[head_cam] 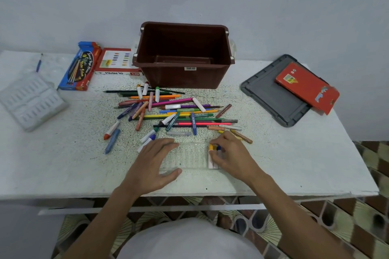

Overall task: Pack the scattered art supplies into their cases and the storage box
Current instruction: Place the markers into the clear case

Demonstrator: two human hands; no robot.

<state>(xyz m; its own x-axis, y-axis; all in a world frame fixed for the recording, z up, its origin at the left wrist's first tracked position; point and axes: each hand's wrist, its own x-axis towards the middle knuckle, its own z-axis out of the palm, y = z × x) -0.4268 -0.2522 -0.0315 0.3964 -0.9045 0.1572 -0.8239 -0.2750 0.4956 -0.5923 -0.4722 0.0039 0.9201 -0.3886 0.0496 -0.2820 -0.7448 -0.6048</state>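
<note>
- White speckled table (273, 164), one, carries everything.
- One brown storage box (183, 73) stands open at the back centre, with nothing loose inside.
- One heap of pencils, markers and crayons (179, 111) lies just in front of the box; they overlap too much for an exact count.
- One grey lid (265, 90) lies flat, right of the box.
- One white moulded tray (31, 101) sits far left of the box.
- One clear plastic tray (189, 155) lies in front of the box, beyond the heap, at the near edge.
- Two cartons lie left of the box: a blue water colour box (77, 69) and, touching the box, an oil pastels box (115, 61).
- One red pencil case (305, 86) rests on the lid.
- Left hand (151, 166): fingers spread wide, bracketing the clear tray's left end.
- Right hand (229, 153): fingers curled round two pastel sticks (211, 147), one yellow-tipped and one blue-tipped, at the tray's right end.
- One blue paintbrush (39, 63) lies far left of the box.
</note>
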